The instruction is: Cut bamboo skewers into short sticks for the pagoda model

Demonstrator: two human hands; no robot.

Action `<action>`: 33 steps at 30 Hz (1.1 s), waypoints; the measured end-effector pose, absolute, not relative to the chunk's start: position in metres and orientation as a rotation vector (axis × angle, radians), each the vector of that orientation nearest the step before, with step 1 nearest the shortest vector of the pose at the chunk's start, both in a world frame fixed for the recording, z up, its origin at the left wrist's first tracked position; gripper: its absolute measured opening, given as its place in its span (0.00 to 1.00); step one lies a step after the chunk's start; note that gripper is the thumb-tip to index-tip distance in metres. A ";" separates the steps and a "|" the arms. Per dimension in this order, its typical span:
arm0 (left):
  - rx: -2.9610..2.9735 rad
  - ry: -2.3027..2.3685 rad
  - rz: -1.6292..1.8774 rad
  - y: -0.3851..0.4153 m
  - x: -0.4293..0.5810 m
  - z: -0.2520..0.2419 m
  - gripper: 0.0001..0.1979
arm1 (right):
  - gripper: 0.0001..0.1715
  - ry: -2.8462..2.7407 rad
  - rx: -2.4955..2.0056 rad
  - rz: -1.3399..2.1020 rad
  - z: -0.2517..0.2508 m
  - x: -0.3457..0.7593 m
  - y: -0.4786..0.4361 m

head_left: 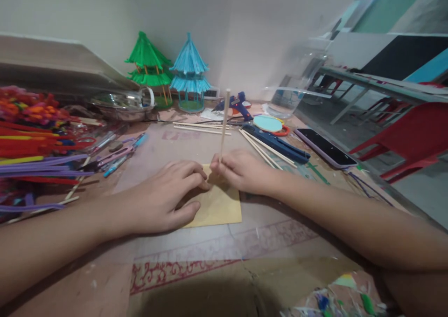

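Yellow sheet [220, 210] lies under one stick [224, 123], pinched upright by right hand [238, 170]; left hand [175, 191] rests, thumb apart; other sticks [203, 130] lie loose at twelve o'clock.

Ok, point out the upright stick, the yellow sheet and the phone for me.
Upright stick [224, 123]: head view, middle of its shaft.
Yellow sheet [222, 208]: head view, bare part near its lower edge.
Phone [325, 148]: head view, its dark screen.
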State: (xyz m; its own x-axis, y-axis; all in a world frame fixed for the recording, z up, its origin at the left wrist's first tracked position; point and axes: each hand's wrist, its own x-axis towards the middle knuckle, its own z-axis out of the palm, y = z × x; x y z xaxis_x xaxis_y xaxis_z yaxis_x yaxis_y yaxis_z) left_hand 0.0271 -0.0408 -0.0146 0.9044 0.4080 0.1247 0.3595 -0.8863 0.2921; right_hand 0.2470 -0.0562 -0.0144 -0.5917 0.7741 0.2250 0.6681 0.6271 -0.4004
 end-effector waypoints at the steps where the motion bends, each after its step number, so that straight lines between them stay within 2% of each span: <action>1: 2.807 0.581 0.269 -0.041 0.027 -0.015 0.12 | 0.17 -2.441 -1.196 0.357 -0.015 0.247 -0.056; 6: 2.814 0.542 0.312 -0.041 0.027 -0.016 0.09 | 0.18 -2.564 -0.941 0.475 -0.015 0.243 -0.062; 10: 2.809 0.573 0.293 -0.041 0.027 -0.016 0.11 | 0.17 -2.485 -1.135 0.324 -0.016 0.243 -0.059; 15: 2.805 0.552 0.309 -0.041 0.027 -0.015 0.09 | 0.17 -2.522 -0.969 0.505 -0.016 0.242 -0.059; 20: 2.815 0.585 0.285 -0.041 0.027 -0.016 0.12 | 0.17 -2.405 -1.200 0.358 -0.016 0.244 -0.054; 24: 2.816 0.560 0.309 -0.040 0.027 -0.016 0.09 | 0.20 -2.504 -0.950 0.542 -0.017 0.244 -0.056; 29: 2.813 0.575 0.283 -0.040 0.027 -0.016 0.11 | 0.17 -2.441 -1.079 0.359 -0.019 0.246 -0.053; 33: 2.809 0.536 0.314 -0.040 0.027 -0.017 0.08 | 0.19 -2.502 -0.854 0.513 -0.018 0.244 -0.061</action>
